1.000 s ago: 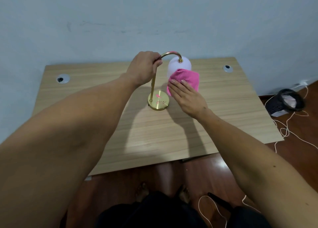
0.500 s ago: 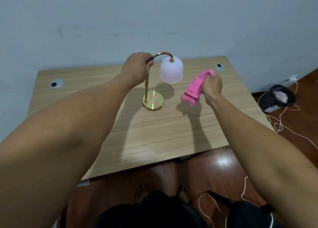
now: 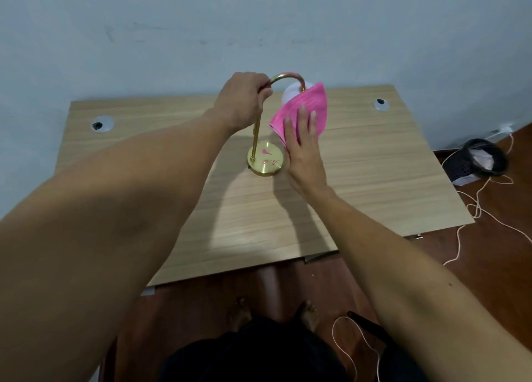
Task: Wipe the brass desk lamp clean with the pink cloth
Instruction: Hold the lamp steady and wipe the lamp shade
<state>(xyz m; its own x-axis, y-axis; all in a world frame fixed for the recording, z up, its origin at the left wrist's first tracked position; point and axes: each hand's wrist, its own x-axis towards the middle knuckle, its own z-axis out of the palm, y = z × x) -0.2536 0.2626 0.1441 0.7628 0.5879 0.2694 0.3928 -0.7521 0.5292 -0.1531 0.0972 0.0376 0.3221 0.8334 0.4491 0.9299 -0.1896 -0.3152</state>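
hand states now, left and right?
Left hand: closed around the lamp's brass arm.
Right hand: open, flat, pressing the pink cloth against the shade.

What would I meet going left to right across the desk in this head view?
Left cable hole → left hand gripping the lamp's brass arm → pink cloth under the right hand → right cable hole.

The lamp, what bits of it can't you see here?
Head view only:
- White shade: mostly behind the pink cloth under the right hand.
- Top of the brass stem: wrapped inside the left hand.
- Pink marks on the base: too small to read.
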